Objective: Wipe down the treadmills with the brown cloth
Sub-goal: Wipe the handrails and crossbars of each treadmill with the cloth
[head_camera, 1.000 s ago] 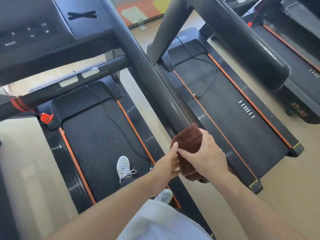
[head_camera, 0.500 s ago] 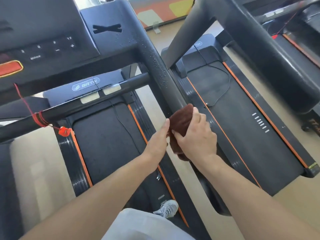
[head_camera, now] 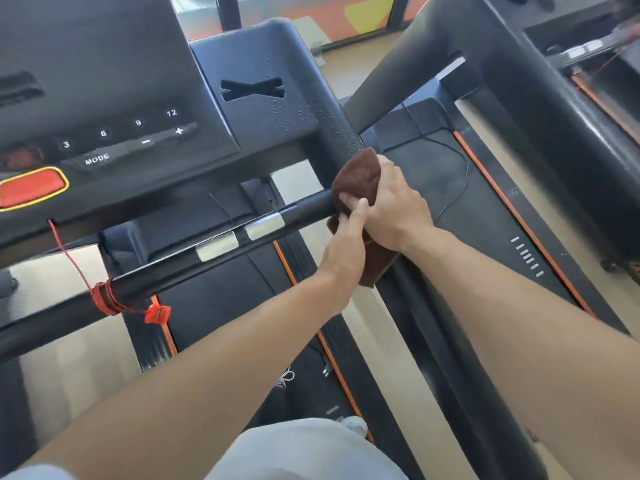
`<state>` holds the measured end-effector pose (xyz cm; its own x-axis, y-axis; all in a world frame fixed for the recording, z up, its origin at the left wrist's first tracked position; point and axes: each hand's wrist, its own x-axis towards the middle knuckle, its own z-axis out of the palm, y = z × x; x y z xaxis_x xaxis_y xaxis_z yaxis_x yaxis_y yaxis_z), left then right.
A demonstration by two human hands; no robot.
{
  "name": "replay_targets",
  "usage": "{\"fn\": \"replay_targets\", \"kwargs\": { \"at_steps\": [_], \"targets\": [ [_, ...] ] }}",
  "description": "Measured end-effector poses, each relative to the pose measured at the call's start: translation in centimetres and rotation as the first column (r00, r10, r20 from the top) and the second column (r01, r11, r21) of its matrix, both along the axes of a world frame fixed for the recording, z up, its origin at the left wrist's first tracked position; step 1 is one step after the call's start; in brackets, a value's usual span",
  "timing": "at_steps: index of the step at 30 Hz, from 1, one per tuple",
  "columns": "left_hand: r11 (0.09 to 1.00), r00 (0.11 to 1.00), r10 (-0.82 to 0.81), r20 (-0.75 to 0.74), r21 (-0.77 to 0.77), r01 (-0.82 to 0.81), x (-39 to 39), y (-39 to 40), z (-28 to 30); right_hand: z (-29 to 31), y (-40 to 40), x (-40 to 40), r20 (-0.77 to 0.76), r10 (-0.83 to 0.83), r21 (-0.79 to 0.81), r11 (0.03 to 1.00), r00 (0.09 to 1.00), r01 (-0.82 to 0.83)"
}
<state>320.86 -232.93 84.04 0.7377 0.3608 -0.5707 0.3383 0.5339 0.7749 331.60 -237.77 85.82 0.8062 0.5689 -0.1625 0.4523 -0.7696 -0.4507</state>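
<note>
Treadmills (head_camera: 485, 209) side by side on tan floor (head_camera: 381, 341); orange wall (head_camera: 311, 15) behind.

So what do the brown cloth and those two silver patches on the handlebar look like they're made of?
The brown cloth looks like soft terry or microfibre: matte, fuzzy nap, bunching in folds under the right hand. The silver patches look like brushed metal, probably contact plates: smooth, pale, reflective against the black handlebar, though metallised plastic can't be ruled out.
</note>
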Motion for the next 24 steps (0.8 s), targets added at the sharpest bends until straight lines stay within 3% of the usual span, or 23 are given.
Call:
{"fn": "replay_targets", "kwargs": {
  "at_steps": [3, 6, 10, 15, 18, 21, 24],
  "targets": [
    [0.997, 0.999, 0.023, 0.029, -0.080, -0.021, 0.1, -0.2, 0.1, 0.3, -0.4, 0.1, -0.004, 0.063, 0.025, 0.998, 0.998, -0.063],
    [0.989, 0.996, 0.045, 0.071, -0.143, -0.034, -0.4, -0.6, 0.5, -0.6, -0.8, -1.1, 0.189, 0.200, -0.101, 0.978, 0.961, -0.184],
    [0.970, 0.995, 0.066, 0.077, -0.241, -0.045, -2.3, -2.8, -0.7, -3.0, -3.1, -3.6, 0.460, 0.448, -0.388, 0.878, 0.767, -0.280],
    [0.939, 0.995, 0.084, 0.050, -0.337, -0.063, -6.2, -9.8, -3.0, -3.7, -10.0, -8.1, 0.453, 0.596, -0.561, 0.769, 0.663, -0.307],
    [0.940, 0.996, 0.078, 0.043, -0.337, -0.059, -8.6, -15.1, -3.9, -4.4, -15.4, -10.9, 0.457, 0.550, -0.526, 0.801, 0.699, -0.286],
    [0.942, 0.999, 0.047, 0.021, -0.333, -0.037, -10.7, -19.9, -4.6, -5.1, -21.0, -13.4, 0.466, 0.365, -0.334, 0.916, 0.806, -0.222],
    [0.951, 1.000, -0.003, -0.006, -0.310, 0.001, -12.3, -23.7, -4.8, -5.4, -25.9, -15.2, 0.348, 0.178, -0.191, 0.975, 0.921, -0.116]
  ]
}}
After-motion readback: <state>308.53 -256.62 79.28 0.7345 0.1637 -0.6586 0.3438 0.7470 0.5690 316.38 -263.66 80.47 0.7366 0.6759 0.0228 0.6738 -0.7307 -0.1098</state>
